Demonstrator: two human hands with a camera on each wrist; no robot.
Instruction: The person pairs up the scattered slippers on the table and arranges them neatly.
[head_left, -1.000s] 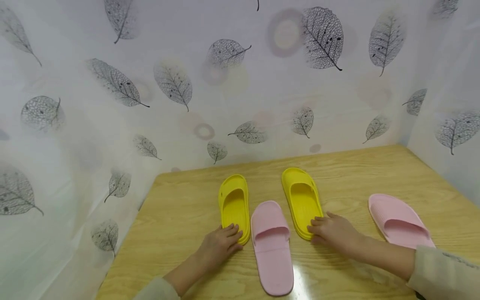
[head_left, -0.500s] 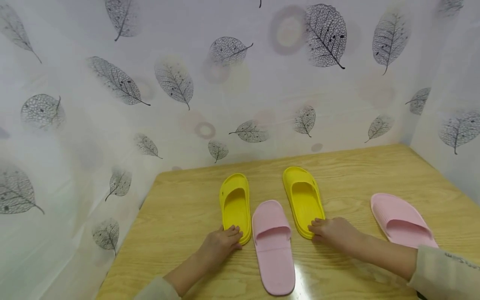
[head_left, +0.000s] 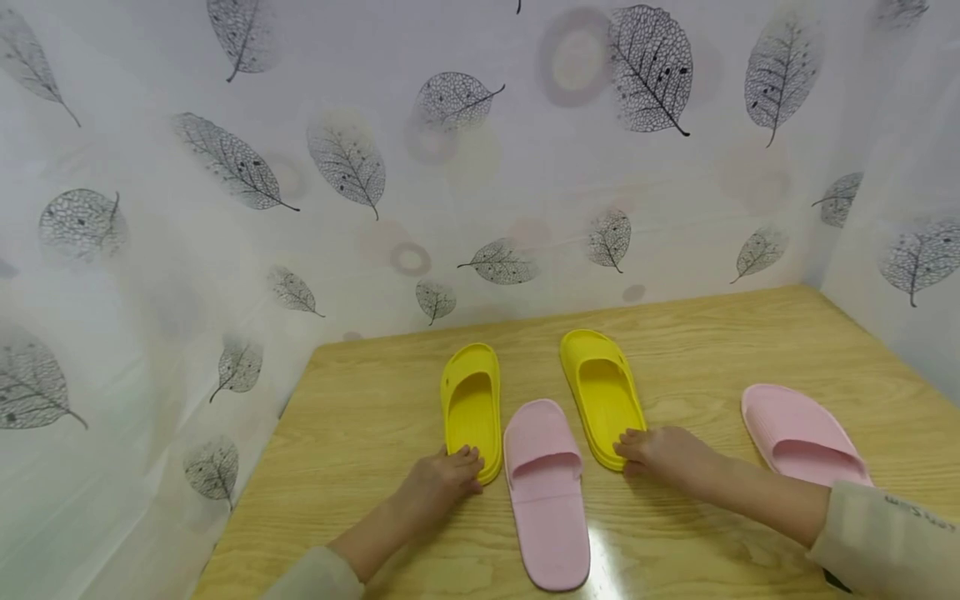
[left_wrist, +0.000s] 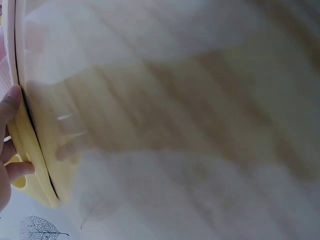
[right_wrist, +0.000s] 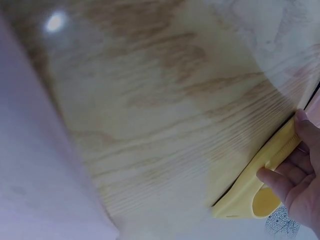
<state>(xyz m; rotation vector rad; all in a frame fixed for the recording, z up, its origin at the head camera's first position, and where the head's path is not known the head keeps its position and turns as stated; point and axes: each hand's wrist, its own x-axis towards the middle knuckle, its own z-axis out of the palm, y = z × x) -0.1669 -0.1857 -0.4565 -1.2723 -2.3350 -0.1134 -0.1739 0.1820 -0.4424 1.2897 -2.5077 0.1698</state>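
Two yellow slippers lie on the wooden tabletop in the head view, toes pointing away. At the heel of the left yellow slipper (head_left: 472, 412), my left hand (head_left: 437, 485) grips with its fingers over the edge. My right hand (head_left: 667, 454) holds the heel of the right yellow slipper (head_left: 604, 404) the same way. Each wrist view shows the thumb and fingers along the side of a yellow slipper (left_wrist: 36, 162), its sole down at the table. Between the yellow pair sits a pink slipper (head_left: 551, 521), set nearer to me, its toe also pointing away.
Another pink slipper (head_left: 798, 437) lies at the right, partly covered by my right forearm and sleeve (head_left: 885, 533). The wooden tabletop (head_left: 375, 400) meets a leaf-patterned sheet (head_left: 525, 192) at its back and sides. Light reflects near the front.
The right yellow slipper has shifted slightly left and away from me with my right hand. The left yellow slipper has slid slightly away too. Both pink slippers stay put.
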